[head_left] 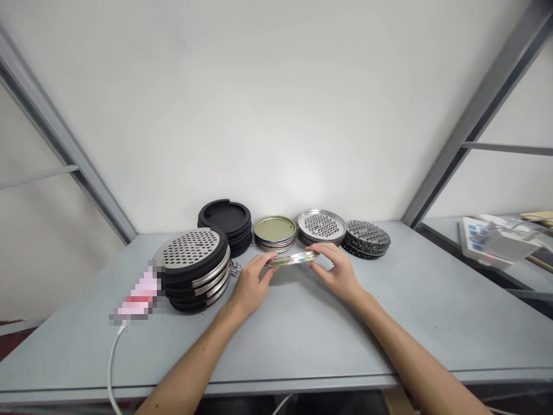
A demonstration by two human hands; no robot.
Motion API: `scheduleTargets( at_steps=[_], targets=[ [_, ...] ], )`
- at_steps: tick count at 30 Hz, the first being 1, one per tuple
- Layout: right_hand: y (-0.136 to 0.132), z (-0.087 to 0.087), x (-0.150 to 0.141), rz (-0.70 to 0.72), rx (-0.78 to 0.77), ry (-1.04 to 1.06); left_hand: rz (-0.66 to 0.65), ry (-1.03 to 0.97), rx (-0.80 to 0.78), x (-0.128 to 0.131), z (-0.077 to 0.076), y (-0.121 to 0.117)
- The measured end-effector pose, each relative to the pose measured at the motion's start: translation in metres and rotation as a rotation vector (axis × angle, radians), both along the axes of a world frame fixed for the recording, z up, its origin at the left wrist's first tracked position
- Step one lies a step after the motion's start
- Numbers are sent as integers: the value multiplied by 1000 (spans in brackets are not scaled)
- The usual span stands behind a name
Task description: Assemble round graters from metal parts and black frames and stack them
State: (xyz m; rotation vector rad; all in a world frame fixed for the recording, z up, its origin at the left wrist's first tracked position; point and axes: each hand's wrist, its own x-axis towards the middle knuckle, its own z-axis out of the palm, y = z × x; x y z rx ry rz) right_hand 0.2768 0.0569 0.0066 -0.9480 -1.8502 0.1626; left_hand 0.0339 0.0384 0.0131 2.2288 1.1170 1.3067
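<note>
Basically, L hand [251, 283] & R hand [339, 272] each had a fingers-and-thumb grip on opposite edges of a shiny round disc [294, 259], held roughly level above the table [319, 334]. Behind it: gold-topped stack [275, 226], w/ silver grater discs [322, 226] & dark grater discs [368, 233] to its R. Black rings [225, 218] sat L, behind the tall black-and-silver stack [192, 259].

One head-worn view looks forward and down across the tabletop [337, 340], its edges apparently stretched.
</note>
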Motion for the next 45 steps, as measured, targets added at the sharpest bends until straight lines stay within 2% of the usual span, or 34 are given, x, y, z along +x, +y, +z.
scheduleTargets(
  at_steps=[6,10,14,19,22,25,28,33,41,45],
  targets=[
    [3,-2,2,45,-217,-11,21,-78,-92,1,-3,3],
    [0,1,2,95,-114,-38,36,6,-37,-2,0,1],
    [-1,2,4,111,-53,-65,-21,-8,-44,-4,-2,1],
    [1,5,4,77,-163,25,-22,-123,-183,-1,-6,4],
    [-1,9,2,121,-220,46,-53,-173,-232,1,-5,5],
    [-3,10,0,159,-205,57,-47,-183,-185,1,-3,5],
    [-1,7,3,128,-161,79,-29,-156,-125,-2,-3,4],
    [6,0,13,116,-68,-27,-103,17,-39,-8,-4,3],
    [-12,12,-5,233,1,-134,-23,183,69,-4,-8,2],
    [-13,12,-8,252,92,-188,-16,180,92,-2,-10,1]
  ],
)
